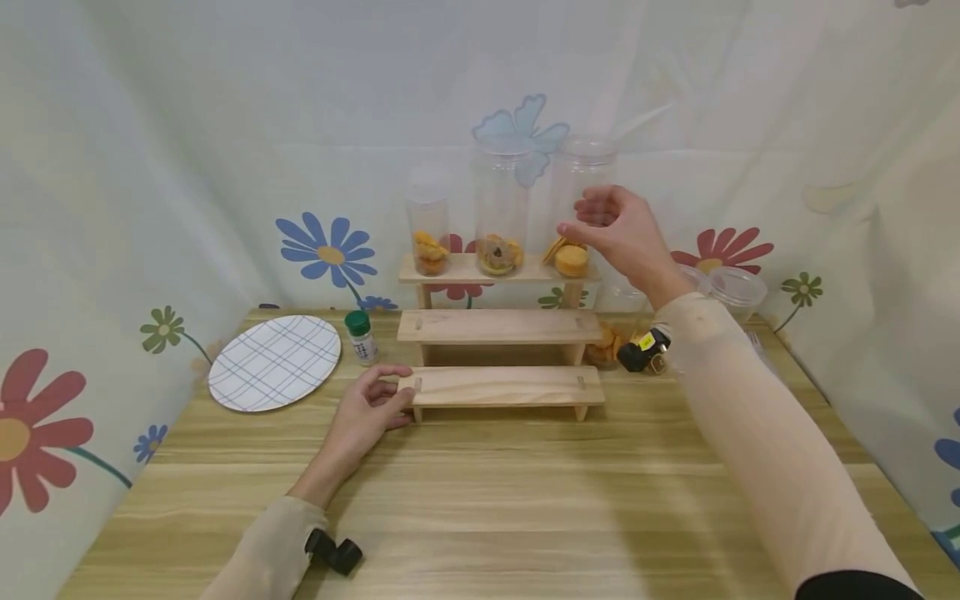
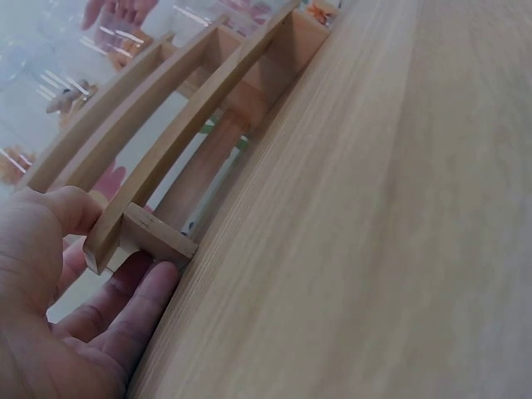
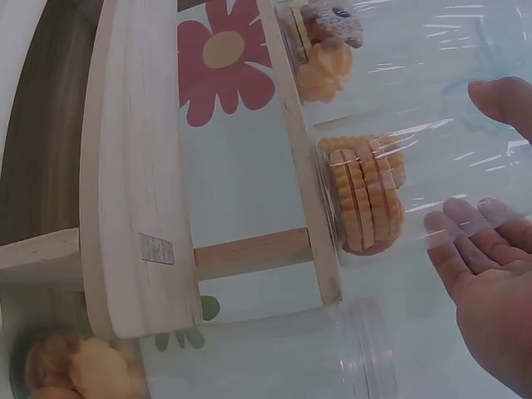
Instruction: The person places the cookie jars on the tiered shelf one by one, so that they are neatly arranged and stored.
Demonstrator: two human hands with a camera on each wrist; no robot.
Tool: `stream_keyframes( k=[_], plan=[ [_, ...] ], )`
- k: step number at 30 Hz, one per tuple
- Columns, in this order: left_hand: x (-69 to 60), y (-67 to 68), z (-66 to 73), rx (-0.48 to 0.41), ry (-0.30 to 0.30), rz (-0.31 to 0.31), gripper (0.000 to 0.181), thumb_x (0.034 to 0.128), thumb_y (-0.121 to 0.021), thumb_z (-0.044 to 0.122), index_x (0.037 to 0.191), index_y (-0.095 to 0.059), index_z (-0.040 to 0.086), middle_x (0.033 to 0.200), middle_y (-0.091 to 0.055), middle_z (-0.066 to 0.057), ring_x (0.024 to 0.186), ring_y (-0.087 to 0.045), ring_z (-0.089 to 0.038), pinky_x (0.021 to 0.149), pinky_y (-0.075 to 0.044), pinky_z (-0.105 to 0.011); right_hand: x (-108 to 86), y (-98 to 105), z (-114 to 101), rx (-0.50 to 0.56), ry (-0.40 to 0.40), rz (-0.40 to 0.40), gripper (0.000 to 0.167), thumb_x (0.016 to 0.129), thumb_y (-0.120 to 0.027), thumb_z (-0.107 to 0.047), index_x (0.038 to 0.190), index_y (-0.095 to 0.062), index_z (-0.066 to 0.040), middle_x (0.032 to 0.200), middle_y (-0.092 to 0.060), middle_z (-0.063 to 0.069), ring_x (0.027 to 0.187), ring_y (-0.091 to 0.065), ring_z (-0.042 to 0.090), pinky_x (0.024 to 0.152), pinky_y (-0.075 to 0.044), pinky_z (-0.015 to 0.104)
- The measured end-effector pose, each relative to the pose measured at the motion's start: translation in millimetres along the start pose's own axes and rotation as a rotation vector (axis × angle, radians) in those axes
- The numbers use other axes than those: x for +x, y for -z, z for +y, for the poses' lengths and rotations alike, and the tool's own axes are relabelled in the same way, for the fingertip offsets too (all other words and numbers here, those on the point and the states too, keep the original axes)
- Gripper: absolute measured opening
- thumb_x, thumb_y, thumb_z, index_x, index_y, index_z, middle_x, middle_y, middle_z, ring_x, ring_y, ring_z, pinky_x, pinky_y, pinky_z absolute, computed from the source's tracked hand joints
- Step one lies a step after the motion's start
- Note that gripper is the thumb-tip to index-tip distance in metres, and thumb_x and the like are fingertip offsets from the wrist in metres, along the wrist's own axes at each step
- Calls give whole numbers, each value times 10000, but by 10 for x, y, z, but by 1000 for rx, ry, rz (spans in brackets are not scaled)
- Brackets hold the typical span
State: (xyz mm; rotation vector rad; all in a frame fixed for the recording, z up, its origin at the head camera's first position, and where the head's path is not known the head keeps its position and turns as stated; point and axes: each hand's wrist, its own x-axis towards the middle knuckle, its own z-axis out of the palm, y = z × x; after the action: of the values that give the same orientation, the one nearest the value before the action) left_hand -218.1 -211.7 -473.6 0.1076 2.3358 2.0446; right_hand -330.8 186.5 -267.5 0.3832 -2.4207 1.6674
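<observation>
A three-tier wooden stand [image 1: 498, 383] sits on the table with its steps rising toward the back. My left hand [image 1: 372, 406] grips the left end of its lowest step; in the left wrist view the thumb lies over the board and fingers touch the leg. On the top tier stand three clear jars with cookies: a small left jar [image 1: 428, 225], a tall middle jar [image 1: 501, 200] and a right jar [image 1: 587, 158]. My right hand [image 1: 626, 237] is at the right jar, fingers spread loosely around its side. Sandwich cookies [image 3: 366, 195] lie in that jar's bottom.
A checked plate [image 1: 274, 363] and a green-capped shaker [image 1: 362, 337] are left of the stand. Right of it, partly behind my forearm, are another cookie jar [image 1: 603, 346] and clear containers [image 1: 738, 287]. A patterned curtain [image 1: 225, 125] hangs behind.
</observation>
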Motion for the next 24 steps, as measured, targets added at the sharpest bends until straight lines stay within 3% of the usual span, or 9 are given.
stream_keyframes(
  k=[9,24],
  plan=[
    [5,-4,-14,4,-6,-4,385,1086,-772,202,1436,-658,89,1135,-715,-192,1048,-765,-275,871,-714,-427,30,14,-1,-40,-49,-21,763,1008,-856,-326,1606,-479,-40,1576,-595,152,1415,-579,296,1223,-529,428],
    [5,-2,-16,5,-1,6,381,1085,-770,189,1434,-661,81,1130,-714,-191,1032,-770,-246,863,-715,-420,16,11,30,-23,-62,-55,819,1032,-820,-329,1671,-400,-39,1654,-520,164,1510,-509,313,1273,-473,471]
  ],
)
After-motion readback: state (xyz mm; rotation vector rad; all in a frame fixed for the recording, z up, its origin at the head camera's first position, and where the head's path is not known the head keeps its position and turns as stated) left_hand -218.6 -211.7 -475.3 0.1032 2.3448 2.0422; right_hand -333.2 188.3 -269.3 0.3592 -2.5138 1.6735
